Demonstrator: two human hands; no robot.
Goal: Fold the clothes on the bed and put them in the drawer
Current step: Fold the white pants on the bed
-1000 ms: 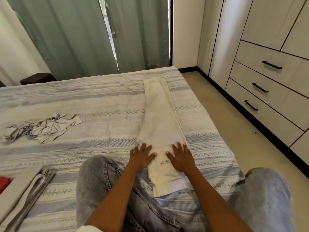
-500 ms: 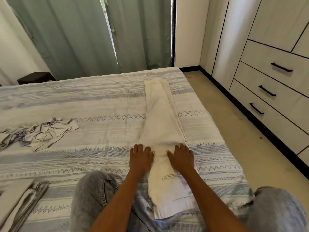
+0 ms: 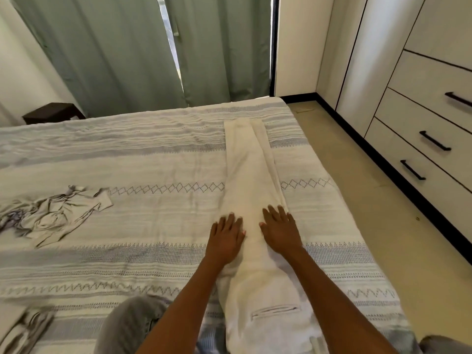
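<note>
Cream trousers (image 3: 251, 180) lie folded lengthwise on the striped bed (image 3: 153, 254), legs stretching away from me, a back pocket showing near the waist. My left hand (image 3: 226, 238) presses flat on the trousers' left edge with fingers straight. Beside it, my right hand (image 3: 279, 229) lies flat on the right side of the same leg. A crumpled grey garment (image 3: 48, 215) sits at the bed's left. Closed drawers (image 3: 431, 139) with black handles stand on the right.
Folded grey cloth (image 3: 23, 333) lies at the bottom left corner of the bed. My knees in grey jeans (image 3: 130, 325) rest on the bed. A tan floor strip (image 3: 378, 195) separates bed and wardrobe. Green curtains (image 3: 127, 52) hang behind, with a dark stool (image 3: 52, 112) at the far left.
Both hands have slid forward along the trousers, away from the waist and pocket toward the legs, staying flat. The view has leaned forward with them.
</note>
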